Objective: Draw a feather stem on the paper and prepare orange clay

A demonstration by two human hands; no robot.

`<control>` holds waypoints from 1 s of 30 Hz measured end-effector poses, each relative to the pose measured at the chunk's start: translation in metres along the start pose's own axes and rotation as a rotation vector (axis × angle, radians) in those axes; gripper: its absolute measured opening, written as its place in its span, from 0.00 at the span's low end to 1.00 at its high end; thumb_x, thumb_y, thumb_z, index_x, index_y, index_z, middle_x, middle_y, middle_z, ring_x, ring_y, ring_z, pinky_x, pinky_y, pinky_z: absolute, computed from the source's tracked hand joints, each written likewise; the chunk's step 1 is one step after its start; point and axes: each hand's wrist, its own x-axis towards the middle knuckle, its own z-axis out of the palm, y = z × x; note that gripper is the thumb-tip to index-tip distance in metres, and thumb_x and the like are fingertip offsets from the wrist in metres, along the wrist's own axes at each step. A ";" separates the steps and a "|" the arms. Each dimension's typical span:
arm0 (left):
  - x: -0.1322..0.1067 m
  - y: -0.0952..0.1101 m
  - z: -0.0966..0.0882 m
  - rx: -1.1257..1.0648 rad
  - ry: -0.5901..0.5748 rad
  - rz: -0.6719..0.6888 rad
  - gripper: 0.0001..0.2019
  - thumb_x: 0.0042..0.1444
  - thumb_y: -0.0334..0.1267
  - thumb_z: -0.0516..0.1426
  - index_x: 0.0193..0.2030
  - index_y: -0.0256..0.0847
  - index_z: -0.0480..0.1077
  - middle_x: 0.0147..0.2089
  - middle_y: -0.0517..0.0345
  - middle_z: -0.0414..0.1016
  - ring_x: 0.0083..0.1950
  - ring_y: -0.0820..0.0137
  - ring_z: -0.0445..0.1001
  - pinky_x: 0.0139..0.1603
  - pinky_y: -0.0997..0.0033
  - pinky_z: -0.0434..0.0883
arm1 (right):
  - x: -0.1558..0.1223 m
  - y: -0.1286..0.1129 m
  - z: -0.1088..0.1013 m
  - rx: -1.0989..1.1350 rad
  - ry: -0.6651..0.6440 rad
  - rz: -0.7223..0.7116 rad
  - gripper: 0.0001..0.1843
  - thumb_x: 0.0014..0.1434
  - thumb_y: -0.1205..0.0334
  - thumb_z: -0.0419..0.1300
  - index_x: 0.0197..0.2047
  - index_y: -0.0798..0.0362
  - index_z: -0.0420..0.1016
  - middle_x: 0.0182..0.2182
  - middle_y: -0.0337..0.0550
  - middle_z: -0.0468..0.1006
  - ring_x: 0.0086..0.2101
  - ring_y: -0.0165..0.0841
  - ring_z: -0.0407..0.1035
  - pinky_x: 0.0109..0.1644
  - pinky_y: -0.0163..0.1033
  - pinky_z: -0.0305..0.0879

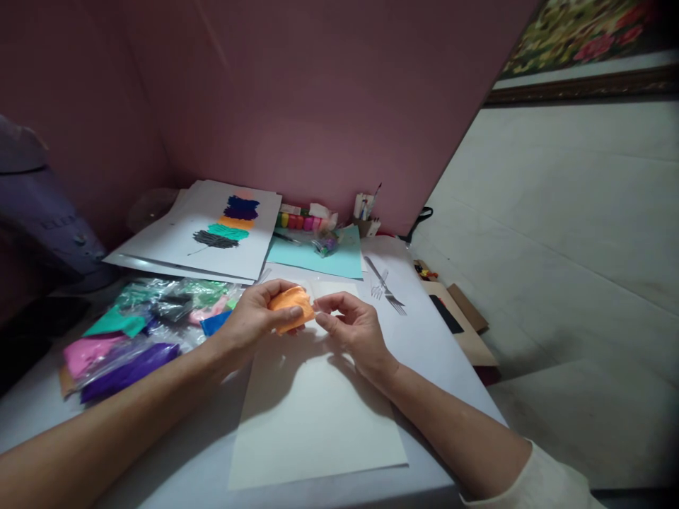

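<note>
Between the fingers and thumb of my left hand (258, 311) is a soft orange packet of modelling clay (291, 309), raised above the paper. My right hand (354, 327) pinches at the packet's right edge with thumb and forefinger; how much it grips is too small to tell. Under both hands a blank cream sheet of paper (318, 417) lies on the white tabletop (435, 396), with their shadows across it. Left of my left hand is a pile of clear bags of coloured clay (130, 367), purple, pink, green and blue among them.
Behind lie painted white sheets (164, 240) and a turquoise sheet (312, 262). Small paint pots (300, 222) and a brush holder (365, 215) stand by the pink wall. Forks (392, 300) rest at the right. A lilac bottle (50, 212) stands far left.
</note>
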 end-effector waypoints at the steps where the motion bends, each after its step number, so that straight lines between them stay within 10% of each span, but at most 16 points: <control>1: 0.000 -0.001 0.000 0.005 0.002 0.002 0.17 0.46 0.37 0.68 0.44 0.38 0.73 0.32 0.59 0.75 0.29 0.74 0.72 0.29 0.77 0.68 | 0.001 0.000 0.000 0.034 -0.009 0.029 0.11 0.48 0.58 0.70 0.34 0.52 0.77 0.34 0.40 0.78 0.28 0.27 0.68 0.30 0.35 0.64; 24: 0.001 0.003 0.002 0.035 0.033 -0.025 0.16 0.44 0.37 0.67 0.41 0.37 0.74 0.30 0.59 0.74 0.27 0.73 0.72 0.28 0.75 0.68 | 0.002 0.002 -0.001 -0.028 -0.051 0.025 0.10 0.50 0.59 0.68 0.35 0.52 0.75 0.32 0.39 0.74 0.29 0.28 0.66 0.29 0.35 0.61; 30: 0.000 -0.001 0.002 0.023 0.018 -0.004 0.16 0.44 0.38 0.68 0.40 0.37 0.74 0.32 0.59 0.75 0.29 0.72 0.73 0.30 0.75 0.69 | -0.001 0.002 -0.001 -0.149 -0.083 -0.175 0.04 0.53 0.61 0.67 0.29 0.51 0.77 0.35 0.41 0.76 0.36 0.33 0.70 0.38 0.39 0.66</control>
